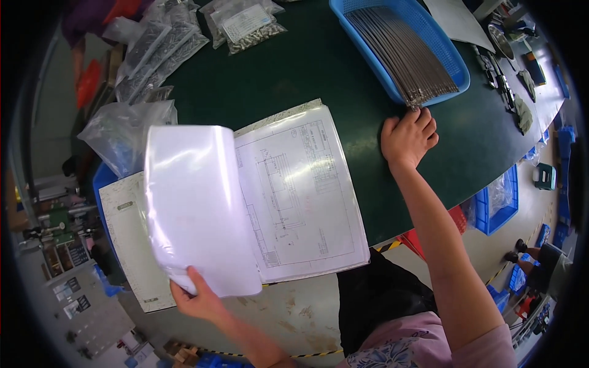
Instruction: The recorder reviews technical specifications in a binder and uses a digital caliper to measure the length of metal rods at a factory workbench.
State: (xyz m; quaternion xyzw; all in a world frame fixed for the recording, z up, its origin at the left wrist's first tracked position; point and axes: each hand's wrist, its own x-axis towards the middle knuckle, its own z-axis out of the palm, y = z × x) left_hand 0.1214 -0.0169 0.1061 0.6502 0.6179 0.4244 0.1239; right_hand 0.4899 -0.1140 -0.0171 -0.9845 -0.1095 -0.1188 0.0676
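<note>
An open binder [126, 239] with technical drawings in clear plastic sleeves lies at the table's near edge. My left hand [199, 299] pinches the lower corner of a plastic sleeve [193, 202], which is lifted and curls over toward the left cover. On the right-hand side a line drawing [300, 190] shows under a shiny sleeve. My right hand [410, 138] rests on the green tabletop, fingers apart, its fingertips at the near end of a blue plastic basket [457, 73]. Many thin dark metal rods [405, 52] lie side by side in that basket.
Clear bags of small metal parts [248, 30] and more plastic bags [159, 46] lie at the far left. Tools [500, 76] and a glove [523, 115] are at the right. A blue crate [496, 199] stands beyond the table's right edge. A person's sleeve [92, 15] shows at upper left.
</note>
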